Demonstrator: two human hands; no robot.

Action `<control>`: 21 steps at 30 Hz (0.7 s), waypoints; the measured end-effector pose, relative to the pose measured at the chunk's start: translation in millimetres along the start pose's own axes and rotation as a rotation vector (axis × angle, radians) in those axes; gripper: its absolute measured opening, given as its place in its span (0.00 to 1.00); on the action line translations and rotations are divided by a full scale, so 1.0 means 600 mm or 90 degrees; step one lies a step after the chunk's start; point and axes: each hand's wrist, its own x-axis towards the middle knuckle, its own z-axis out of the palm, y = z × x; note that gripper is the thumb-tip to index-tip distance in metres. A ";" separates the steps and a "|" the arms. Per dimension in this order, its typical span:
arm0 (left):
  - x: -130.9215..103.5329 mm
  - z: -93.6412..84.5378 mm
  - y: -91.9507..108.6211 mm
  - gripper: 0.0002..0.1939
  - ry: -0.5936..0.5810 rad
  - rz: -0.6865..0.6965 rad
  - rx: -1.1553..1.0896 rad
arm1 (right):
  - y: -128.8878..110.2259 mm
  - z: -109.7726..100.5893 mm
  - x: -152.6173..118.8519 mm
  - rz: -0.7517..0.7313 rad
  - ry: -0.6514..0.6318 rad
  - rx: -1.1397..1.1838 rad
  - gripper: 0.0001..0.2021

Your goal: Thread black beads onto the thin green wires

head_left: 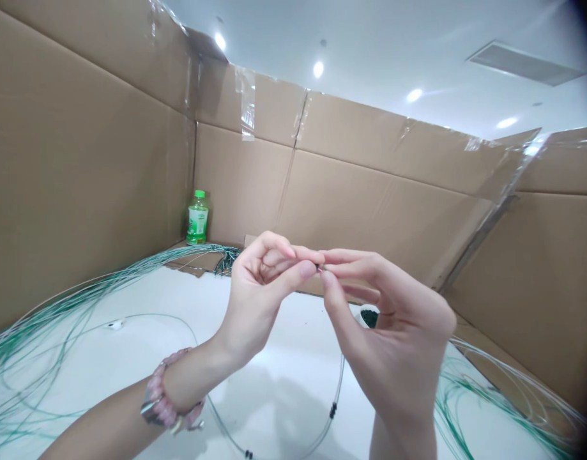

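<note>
Brown cardboard walls point(393, 191) stand around a white table point(303, 332). In the middle of the frame, the left hand point(255, 287) and right hand point(393, 319) pinch 1 tiny dark bit point(319, 266) with their fingertips. It looks light and easy to drop, so its ends need a soft pinch. Bendy-looking strings point(144, 265) and 1 green bottle point(197, 220) are at the left.

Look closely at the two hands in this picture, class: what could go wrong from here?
The tiny piece sits right at the fingertips of the left hand and right hand, so it could slip and drop.

The bracelet is close to the hanging wire loop and might snag it.

The loose green wires overlap one another and could tangle.
</note>
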 end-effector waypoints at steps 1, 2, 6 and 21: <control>0.000 -0.001 -0.001 0.10 -0.005 0.004 0.005 | 0.000 -0.001 -0.001 0.003 -0.008 -0.011 0.06; -0.001 -0.001 -0.001 0.09 -0.009 0.010 0.011 | -0.001 -0.002 -0.001 0.004 -0.016 -0.021 0.06; -0.003 -0.002 -0.004 0.09 -0.015 0.044 0.054 | -0.004 -0.008 -0.004 -0.007 -0.035 -0.069 0.06; -0.003 -0.001 -0.004 0.10 -0.039 0.075 0.169 | -0.010 -0.022 -0.006 -0.064 -0.071 -0.215 0.06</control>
